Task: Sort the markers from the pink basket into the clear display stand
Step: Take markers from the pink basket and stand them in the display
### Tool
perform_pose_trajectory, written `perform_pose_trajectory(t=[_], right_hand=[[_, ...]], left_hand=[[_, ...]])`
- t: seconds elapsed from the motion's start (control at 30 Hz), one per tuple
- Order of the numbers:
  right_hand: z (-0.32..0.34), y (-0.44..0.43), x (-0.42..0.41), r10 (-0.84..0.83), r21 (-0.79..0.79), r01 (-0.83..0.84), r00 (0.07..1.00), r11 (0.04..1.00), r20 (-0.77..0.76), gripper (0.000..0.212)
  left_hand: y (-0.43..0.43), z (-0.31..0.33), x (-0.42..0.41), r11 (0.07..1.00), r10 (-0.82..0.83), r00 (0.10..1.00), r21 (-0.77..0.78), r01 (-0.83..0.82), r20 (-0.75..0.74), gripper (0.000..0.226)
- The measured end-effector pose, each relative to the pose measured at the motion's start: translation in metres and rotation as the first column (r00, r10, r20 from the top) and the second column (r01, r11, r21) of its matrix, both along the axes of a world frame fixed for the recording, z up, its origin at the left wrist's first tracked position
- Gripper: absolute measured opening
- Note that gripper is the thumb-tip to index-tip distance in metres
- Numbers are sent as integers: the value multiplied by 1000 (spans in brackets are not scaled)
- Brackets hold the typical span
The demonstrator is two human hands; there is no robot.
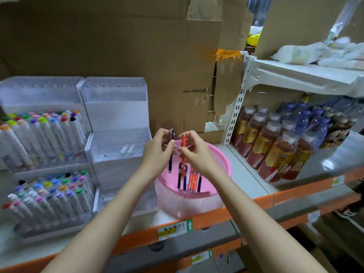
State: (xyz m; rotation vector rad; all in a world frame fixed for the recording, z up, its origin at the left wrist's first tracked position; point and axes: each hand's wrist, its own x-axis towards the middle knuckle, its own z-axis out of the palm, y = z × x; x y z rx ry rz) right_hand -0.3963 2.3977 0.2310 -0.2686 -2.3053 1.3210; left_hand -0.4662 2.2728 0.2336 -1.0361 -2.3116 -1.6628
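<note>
A person sorting stock at a shop shelf (246,186) holds two markers upright over the pink basket (222,160), with both forearms reaching forward and the hands nearly touching above its rim. The left hand (158,154) pinches a dark purple marker (170,162) between thumb and fingers. The right hand (195,152) pinches an orange marker (183,142) the same way.

The job looks to be at an early stage. Several orange and dark markers (192,180) stand in the basket, waiting to be moved. Just to the basket's left, the clear display stand (118,119) shows mostly bare tiers, apart from one or two pale items on its middle step that are too blurred to identify. Further left, a second stand (39,134) is packed with capped markers in many colours. Bottled drinks (275,146) fill the shelf to the right.
</note>
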Motion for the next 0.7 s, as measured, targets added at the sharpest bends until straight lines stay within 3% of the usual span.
perform_pose_trajectory(t=[0.2, 0.47, 0.7], right_hand=[[18, -62, -19, 112, 40, -109, 991, 993, -78, 20], [5, -129, -37, 268, 31, -267, 963, 963, -21, 23], [-7, -161, -39, 289, 45, -287, 957, 957, -31, 25]], left_hand=[[-69, 16, -2, 996, 91, 995, 13, -91, -43, 9], [-157, 7, -9, 980, 188, 982, -63, -188, -5, 6], [-181, 1, -8, 974, 193, 981, -119, -193, -8, 6]])
